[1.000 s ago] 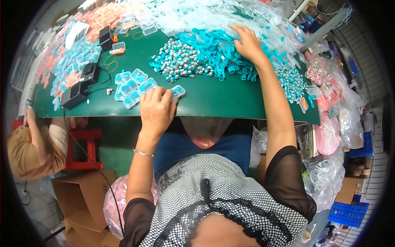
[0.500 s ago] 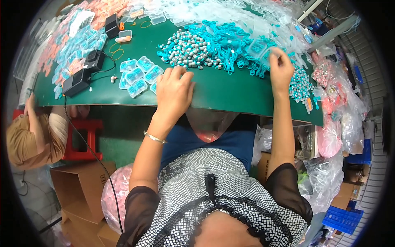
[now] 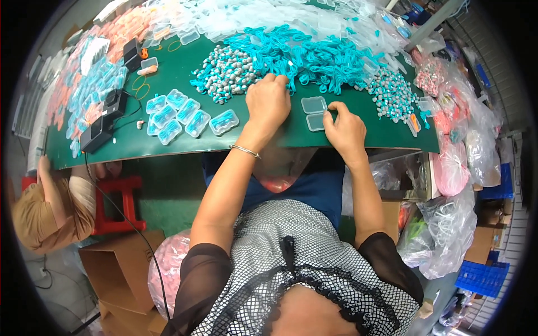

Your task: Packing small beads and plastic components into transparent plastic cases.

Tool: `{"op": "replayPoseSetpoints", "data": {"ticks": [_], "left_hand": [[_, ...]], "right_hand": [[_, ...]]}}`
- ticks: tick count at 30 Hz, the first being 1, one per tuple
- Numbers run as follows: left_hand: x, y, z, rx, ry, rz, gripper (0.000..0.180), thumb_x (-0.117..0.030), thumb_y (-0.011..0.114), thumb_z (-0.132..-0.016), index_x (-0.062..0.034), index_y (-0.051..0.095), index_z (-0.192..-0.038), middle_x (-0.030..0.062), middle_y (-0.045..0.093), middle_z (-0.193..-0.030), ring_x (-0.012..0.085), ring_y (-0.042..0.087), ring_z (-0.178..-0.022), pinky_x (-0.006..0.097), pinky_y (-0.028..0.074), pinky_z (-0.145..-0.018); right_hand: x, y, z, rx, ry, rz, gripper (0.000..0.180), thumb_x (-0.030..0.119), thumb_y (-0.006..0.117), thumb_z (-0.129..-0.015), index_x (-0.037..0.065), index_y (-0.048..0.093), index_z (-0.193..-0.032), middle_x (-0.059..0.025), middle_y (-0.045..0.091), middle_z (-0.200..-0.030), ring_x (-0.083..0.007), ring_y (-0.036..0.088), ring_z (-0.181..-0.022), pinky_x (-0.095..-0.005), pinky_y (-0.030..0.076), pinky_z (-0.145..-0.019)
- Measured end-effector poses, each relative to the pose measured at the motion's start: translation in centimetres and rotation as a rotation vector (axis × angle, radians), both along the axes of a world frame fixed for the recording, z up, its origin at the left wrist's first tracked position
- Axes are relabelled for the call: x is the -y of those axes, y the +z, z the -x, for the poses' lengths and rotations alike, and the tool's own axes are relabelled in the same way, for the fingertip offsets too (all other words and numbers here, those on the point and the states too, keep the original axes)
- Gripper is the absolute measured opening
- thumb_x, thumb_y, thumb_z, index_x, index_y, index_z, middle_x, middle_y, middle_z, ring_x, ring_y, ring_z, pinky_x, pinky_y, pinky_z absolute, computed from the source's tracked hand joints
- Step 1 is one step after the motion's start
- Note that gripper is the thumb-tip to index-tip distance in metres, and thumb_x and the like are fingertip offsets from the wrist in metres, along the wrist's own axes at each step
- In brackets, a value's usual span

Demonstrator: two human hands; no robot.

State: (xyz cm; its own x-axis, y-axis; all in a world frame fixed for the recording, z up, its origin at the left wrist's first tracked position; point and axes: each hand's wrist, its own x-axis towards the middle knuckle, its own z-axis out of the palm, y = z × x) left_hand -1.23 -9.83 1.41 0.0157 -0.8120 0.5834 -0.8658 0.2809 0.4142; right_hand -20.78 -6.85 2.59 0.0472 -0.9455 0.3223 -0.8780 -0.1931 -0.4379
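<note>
The left hand (image 3: 269,103) was found at the near edge of the heap of turquoise cords (image 3: 305,56), fingers curled down into the strands; whether a cord was actually gripped could not be told, the fingertips being hidden. The right hand (image 3: 346,127) was resting beside the open clear plastic case (image 3: 315,113), which lay flat on the green table (image 3: 168,147), its two halves one above the other. The thumb and forefinger were seen touching the case's right edge, the hand loosely closed and nothing lifted.

Risks were judged as follows. The cords were heavily tangled, so several could be dragged out together and the heap pulled onto the case. The case was light and only lightly steadied; it could be pushed aside or snapped shut. The filled blue cases (image 3: 188,116) lay well apart to the left and were judged safe.
</note>
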Motion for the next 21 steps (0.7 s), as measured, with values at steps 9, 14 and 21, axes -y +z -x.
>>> {"op": "replayPoseSetpoints", "data": {"ticks": [9, 14, 21], "left_hand": [[-0.8, 0.6, -2.8, 0.053, 0.11, 0.031, 0.008, -0.01, 0.068, -0.076, -0.0076, 0.07, -0.084, 0.0122, 0.063, -0.079, 0.0332, 0.065, -0.076, 0.046, 0.049, -0.067], [-0.5, 0.1, -3.0, 0.196, 0.091, -0.024, 0.006, -0.013, 0.066, -0.078, -0.0081, 0.069, -0.08, 0.0105, 0.064, -0.079, 0.0312, 0.065, -0.075, 0.044, 0.048, -0.065], [0.2, -0.1, -1.8, 0.183, 0.036, 0.039, 0.007, -0.016, 0.064, -0.081, -0.0098, 0.068, -0.08, 0.0101, 0.064, -0.079, 0.03, 0.066, -0.073, 0.044, 0.049, -0.065]], "right_hand": [[2.4, -0.8, 0.2, 0.057, 0.195, 0.2, 0.011, 0.017, 0.068, -0.084, 0.007, 0.068, -0.089, -0.0073, 0.06, -0.067, -0.0257, 0.06, -0.06, -0.039, 0.045, -0.055], [1.6, -0.7, -1.1, 0.069, 0.19, 0.124, 0.01, 0.018, 0.068, -0.084, 0.008, 0.067, -0.087, -0.0095, 0.065, -0.073, -0.0315, 0.065, -0.072, -0.0458, 0.049, -0.062], [0.8, -0.8, -0.3, 0.167, 0.163, 0.084, 0.007, 0.015, 0.068, -0.083, 0.01, 0.068, -0.087, -0.0084, 0.064, -0.074, -0.0304, 0.064, -0.07, -0.043, 0.05, -0.062]]}}
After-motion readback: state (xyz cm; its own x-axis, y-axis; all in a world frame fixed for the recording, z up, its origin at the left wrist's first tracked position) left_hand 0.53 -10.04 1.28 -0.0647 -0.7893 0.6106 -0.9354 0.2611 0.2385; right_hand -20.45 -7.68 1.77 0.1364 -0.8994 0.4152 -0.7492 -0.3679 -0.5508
